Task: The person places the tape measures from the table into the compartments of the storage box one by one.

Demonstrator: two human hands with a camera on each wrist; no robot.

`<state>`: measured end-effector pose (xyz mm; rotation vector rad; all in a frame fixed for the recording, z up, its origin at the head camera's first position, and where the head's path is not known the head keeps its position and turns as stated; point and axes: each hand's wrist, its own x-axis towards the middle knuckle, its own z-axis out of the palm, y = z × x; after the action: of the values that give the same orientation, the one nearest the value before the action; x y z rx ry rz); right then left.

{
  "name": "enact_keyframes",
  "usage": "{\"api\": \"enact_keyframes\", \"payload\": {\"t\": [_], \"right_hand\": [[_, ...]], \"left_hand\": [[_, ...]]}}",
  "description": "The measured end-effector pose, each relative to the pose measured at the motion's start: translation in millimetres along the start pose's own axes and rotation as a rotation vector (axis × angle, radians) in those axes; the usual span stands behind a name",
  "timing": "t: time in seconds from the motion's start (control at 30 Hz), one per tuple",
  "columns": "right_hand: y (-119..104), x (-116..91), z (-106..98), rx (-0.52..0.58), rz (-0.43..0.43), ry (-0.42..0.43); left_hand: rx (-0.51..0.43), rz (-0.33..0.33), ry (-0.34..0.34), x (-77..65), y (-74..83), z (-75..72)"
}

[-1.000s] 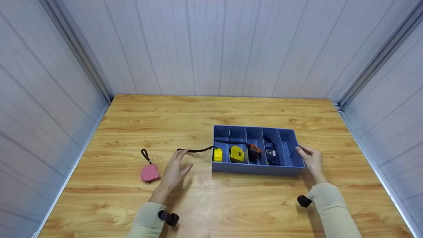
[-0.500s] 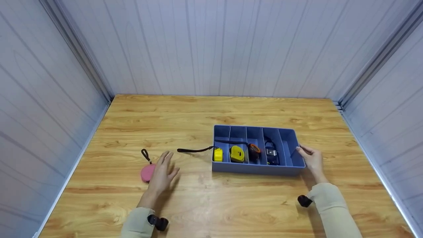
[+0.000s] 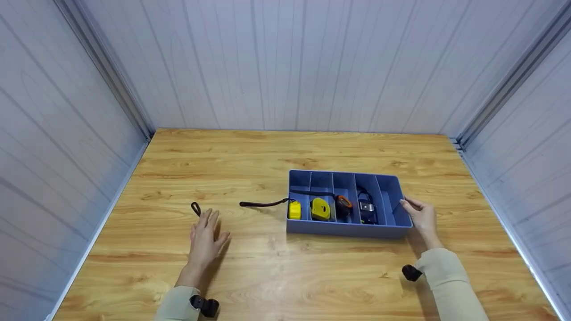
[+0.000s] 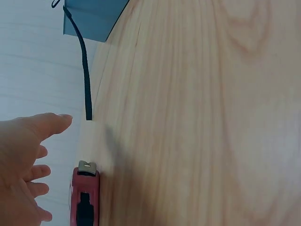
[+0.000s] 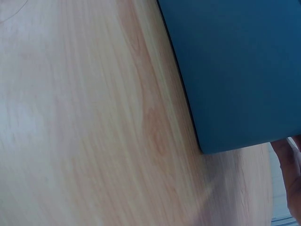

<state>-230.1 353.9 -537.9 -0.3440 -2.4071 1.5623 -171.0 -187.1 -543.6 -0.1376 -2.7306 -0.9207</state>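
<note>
My left hand (image 3: 204,243) is over the pink tape measure (image 4: 85,195), its fingers loosely spread. In the head view the hand hides most of that tape measure, leaving its black wrist loop (image 3: 196,208) showing beyond the fingertips. My right hand (image 3: 423,220) holds the right end of a blue divided box (image 3: 348,230), thumb over the rim. Inside, from the left, lie a bright yellow tape measure (image 3: 294,209), a yellow-and-black one (image 3: 320,209), a black-and-orange one (image 3: 343,205) and a black one (image 3: 367,212), each in its own compartment. The rightmost compartment (image 3: 387,203) holds nothing.
A black strap (image 3: 263,204) runs from the bright yellow tape measure over the box's left wall onto the wooden table (image 3: 276,276). Pale panels (image 3: 285,67) wall in the table at the back and both sides.
My left hand has moved left, from beside the black strap to over the pink tape measure, covering it. My right hand and the box have stayed in place.
</note>
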Motion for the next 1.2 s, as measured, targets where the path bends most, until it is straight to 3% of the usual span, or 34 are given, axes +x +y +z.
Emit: {"api": "enact_keyframes", "payload": {"t": [0.17, 0.37, 0.57, 0.7, 1.07, 1.2], "right_hand": [[-3, -2, 0, -0.027, -0.028, -0.006], [-7, -3, 1, -0.019, 0.0, 0.013], [-5, -2, 1, -0.045, -0.005, 0.003], [-2, 0, 1, -0.026, 0.045, 0.01], [-9, 0, 2, -0.093, 0.019, -0.001], [-8, 0, 2, -0.087, 0.017, -0.002]], "left_hand": [[0.018, -0.047, -0.009, -2.2, -7.0, -1.2], [0.028, -0.081, -0.021, -5.2, -13.4, -2.1], [0.018, -0.09, -0.026, -7.7, -18.4, -3.1], [0.006, -0.101, -0.03, -8.6, -19.6, -3.5], [-0.041, -0.109, 0.018, -9.2, -20.7, -2.1], [-0.059, -0.146, 0.002, -9.6, -20.7, -2.2]]}}
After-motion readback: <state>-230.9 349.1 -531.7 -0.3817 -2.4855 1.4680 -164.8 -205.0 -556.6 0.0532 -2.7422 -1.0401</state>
